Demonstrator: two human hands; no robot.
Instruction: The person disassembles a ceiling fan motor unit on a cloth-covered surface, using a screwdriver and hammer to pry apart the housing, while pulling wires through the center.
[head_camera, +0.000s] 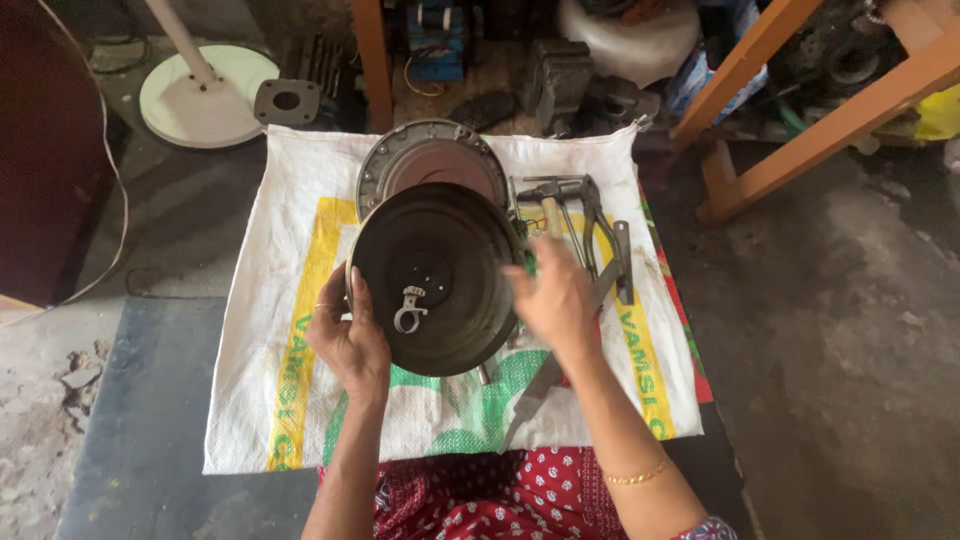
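Note:
I hold a round dark metal housing (435, 275), bowl-shaped with its hollow side facing me, above a white woven sack (270, 300) spread on the floor. A small silver clip (409, 308) sits near its centre. My left hand (348, 338) grips the housing's left rim. On the right rim, my right hand (553, 298) holds it with fingers curled over the edge. Behind the housing lies a second round metal cover (430, 155) with a reddish inner face.
Pliers, a hammer and other hand tools (580, 225) lie on the sack to the right. A long flat file (540, 390) lies near my right forearm. A white fan base (205, 95) stands at back left, orange wooden legs (800, 130) at back right.

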